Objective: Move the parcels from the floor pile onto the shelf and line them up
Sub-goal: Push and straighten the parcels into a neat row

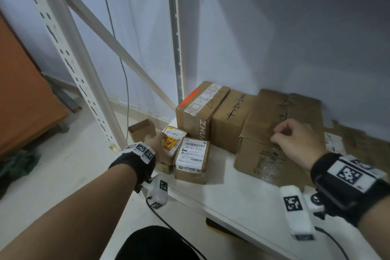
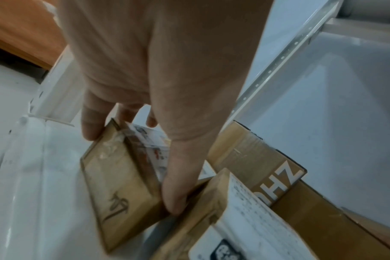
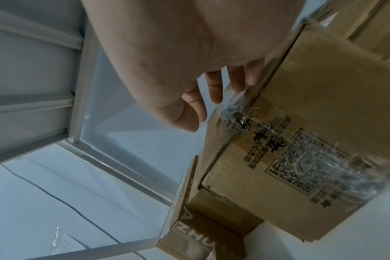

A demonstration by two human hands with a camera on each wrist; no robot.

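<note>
On the white shelf (image 1: pixel 230 192), near its left end, the left hand (image 1: pixel 157 143) grips a small parcel with a yellow sticker (image 1: pixel 172 143), thumb on one side and fingers on the other, the parcel resting on the shelf. Just right of it, touching, stands a small parcel with a white barcode label (image 1: pixel 192 159). Farther back a tall box marked ZHU (image 1: pixel 199 112), a plain brown box (image 1: pixel 231 121) and a large taped box (image 1: pixel 276 133) sit side by side. The right hand (image 1: pixel 295 141) rests on top of the large taped box, fingers loosely curled, holding nothing. An open small carton (image 1: pixel 141 130) sits on the floor at left.
</note>
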